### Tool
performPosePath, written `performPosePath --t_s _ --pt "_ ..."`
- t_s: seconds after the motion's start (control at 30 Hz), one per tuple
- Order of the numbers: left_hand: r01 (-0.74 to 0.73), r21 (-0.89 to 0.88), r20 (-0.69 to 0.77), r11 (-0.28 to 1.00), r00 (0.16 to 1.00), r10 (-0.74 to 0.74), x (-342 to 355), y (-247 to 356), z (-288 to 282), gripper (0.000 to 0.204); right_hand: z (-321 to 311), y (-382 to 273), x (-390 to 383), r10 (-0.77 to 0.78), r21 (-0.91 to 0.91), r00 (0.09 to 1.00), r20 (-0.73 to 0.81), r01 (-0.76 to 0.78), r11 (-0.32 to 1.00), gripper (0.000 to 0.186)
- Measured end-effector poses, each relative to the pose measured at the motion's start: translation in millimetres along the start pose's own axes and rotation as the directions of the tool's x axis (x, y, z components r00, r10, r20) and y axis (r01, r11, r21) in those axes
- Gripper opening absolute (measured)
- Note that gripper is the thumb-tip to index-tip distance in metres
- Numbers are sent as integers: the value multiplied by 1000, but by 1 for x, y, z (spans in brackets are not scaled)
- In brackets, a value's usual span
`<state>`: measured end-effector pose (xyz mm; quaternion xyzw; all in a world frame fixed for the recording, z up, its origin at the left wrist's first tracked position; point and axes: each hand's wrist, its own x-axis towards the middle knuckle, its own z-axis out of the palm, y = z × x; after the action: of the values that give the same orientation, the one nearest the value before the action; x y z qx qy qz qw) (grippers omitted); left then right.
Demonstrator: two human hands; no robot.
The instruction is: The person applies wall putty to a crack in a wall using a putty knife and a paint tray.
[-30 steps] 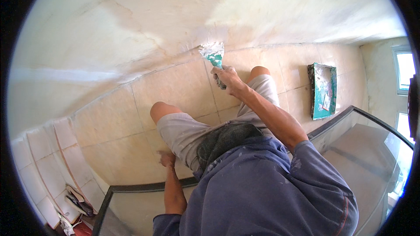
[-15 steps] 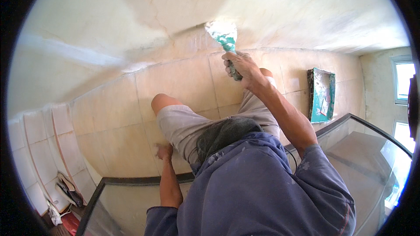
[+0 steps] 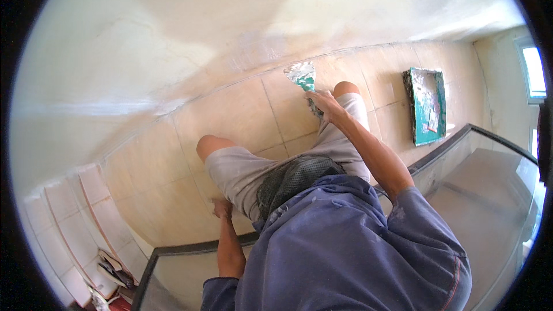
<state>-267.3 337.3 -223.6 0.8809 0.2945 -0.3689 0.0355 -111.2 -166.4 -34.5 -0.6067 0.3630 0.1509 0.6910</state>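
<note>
My right hand [image 3: 325, 105] is closed around the handle of a putty knife [image 3: 302, 75]. The knife's wide blade is smeared with white putty, with green showing near the handle. It points away from me, over the tiled floor [image 3: 230, 106] just short of the plastered wall [image 3: 213, 29]. Down beside my left thigh is my left hand [image 3: 222, 207], low over the tiles and apart from the knife. Its fingers are too small and turned away to make out.
A green, putty-stained rectangular tray [image 3: 410, 103] lies on the tiles at right. Behind me on both sides run dark-framed glass panels [image 3: 461, 138]. Tiled steps [image 3: 95, 193] rise at far left, with shoes [image 3: 114, 268] near them. A window [image 3: 534, 72] is at far right.
My right hand has drawn the putty knife back toward me, off the wall and over the floor. The view has shifted slightly; my left hand stays beside my thigh.
</note>
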Motion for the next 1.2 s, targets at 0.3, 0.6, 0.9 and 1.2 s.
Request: performPosePath --t_s 0.3,0.6,0.9,1.2 --pt "-120 67 -32 990 992 123 31 -16 40 76 10 -82 80 80 417 985 153 -138 899 17" --pt "-80 109 8 991 997 79 -3 -5 8 74 -7 -98 -33 23 -27 996 86 -21 999 13" --pt "-188 16 27 982 982 187 -26 33 -4 74 -23 18 45 62 -240 987 -149 -97 966 21" --pt "-366 313 69 876 929 364 40 -18 55 52 -8 -16 51 57 -45 995 -79 -61 997 18"
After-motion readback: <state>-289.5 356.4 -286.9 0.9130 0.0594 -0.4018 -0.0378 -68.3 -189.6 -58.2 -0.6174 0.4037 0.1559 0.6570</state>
